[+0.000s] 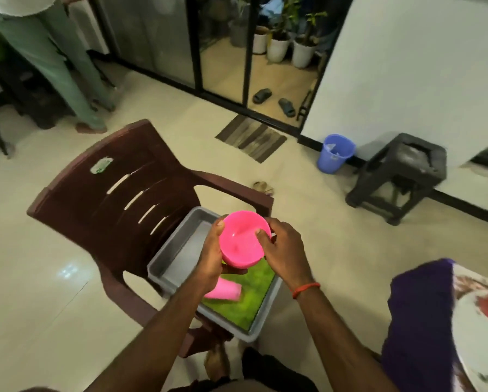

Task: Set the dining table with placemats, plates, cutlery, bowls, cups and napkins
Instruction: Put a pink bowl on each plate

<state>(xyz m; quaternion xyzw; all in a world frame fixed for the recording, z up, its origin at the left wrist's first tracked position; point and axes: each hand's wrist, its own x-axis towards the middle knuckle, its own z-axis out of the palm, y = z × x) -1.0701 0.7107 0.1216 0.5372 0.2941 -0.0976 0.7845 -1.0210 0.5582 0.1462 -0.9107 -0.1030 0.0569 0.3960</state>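
While the left hand (212,251) and right hand (283,251) grasp the bowl (241,240) at frame centre, a cup (224,291) and mat (255,301) lie unplaced in the tray (177,246); one plate (470,335) sits lower right.

Home living area: tiled floor (53,250), plastic armchair (118,199), sliding glass door (223,52) to balcony with potted plants (279,43), slippers (274,100).

Brown plastic chair (124,179) up front — blue bin (334,152) and black stool (401,176) by the white wall (407,66).
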